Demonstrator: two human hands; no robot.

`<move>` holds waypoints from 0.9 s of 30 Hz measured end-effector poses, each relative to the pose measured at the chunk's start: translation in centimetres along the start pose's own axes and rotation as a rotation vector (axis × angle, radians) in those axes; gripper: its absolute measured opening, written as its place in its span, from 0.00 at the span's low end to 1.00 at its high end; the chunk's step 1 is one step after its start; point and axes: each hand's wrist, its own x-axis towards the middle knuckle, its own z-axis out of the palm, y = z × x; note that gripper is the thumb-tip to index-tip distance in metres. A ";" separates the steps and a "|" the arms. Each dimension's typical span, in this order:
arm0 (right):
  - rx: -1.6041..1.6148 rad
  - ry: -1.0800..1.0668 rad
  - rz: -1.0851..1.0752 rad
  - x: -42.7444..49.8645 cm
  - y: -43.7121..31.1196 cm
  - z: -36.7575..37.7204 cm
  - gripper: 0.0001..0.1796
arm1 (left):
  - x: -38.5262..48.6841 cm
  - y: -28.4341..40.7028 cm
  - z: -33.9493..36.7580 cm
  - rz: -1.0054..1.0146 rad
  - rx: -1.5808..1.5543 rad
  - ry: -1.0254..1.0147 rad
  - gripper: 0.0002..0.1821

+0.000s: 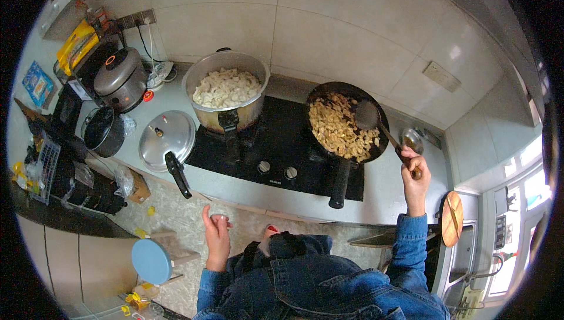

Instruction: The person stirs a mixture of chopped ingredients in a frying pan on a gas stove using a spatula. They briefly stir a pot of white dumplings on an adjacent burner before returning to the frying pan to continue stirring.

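My right hand (415,174) grips the wooden handle of a metal spatula (366,115), whose blade rests over the right side of a black frying pan (339,87). Browned food pieces (339,130) lie in the pan, mostly left of the blade and below it. The pan's black handle points towards me. My left hand (217,236) is empty, held below the counter edge with its fingers partly curled. A pressure cooker pot (194,111) full of pale, cut food (227,89) stands on the left burner. Its metal lid (165,137) lies on the counter left of the hob.
The black glass hob (273,152) has two knobs at its front. A rice cooker (121,80) and a dark pot (103,133) stand at the left. A small metal bowl (412,140) is right of the pan. A round wooden board (452,218) stands beside the sink; a blue stool (151,261) is below.
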 end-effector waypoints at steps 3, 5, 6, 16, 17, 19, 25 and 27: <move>-0.008 0.003 -0.059 0.9 1.0 -0.1 0.14 | 2.4 1.7 2.0 0.037 0.031 -0.054 0.27; 0.031 0.093 -0.086 1.4 1.1 -0.5 0.15 | 3.4 2.4 3.0 0.010 -0.002 -0.097 0.27; 0.013 0.145 -0.043 1.6 1.0 -0.7 0.16 | 3.9 2.8 3.3 -0.015 -0.017 -0.110 0.26; 0.579 0.115 -0.127 7.0 -4.0 2.9 0.15 | 7.5 4.7 5.5 -0.307 -0.622 -0.173 0.28; 0.581 0.092 -0.145 7.6 -4.8 4.3 0.15 | 7.7 4.8 5.7 -0.268 -0.599 -0.158 0.28; 0.525 0.043 -0.161 8.5 -6.5 7.6 0.18 | 8.4 5.0 6.0 -0.215 -0.569 -0.117 0.28; 0.214 -0.465 -0.481 10.7 -11.3 19.0 0.14 | 10.4 5.8 5.4 -0.504 -0.691 -0.186 0.29; 0.115 -0.648 -0.521 11.4 -12.4 22.3 0.13 | 11.4 5.9 4.8 -0.566 -0.726 -0.241 0.28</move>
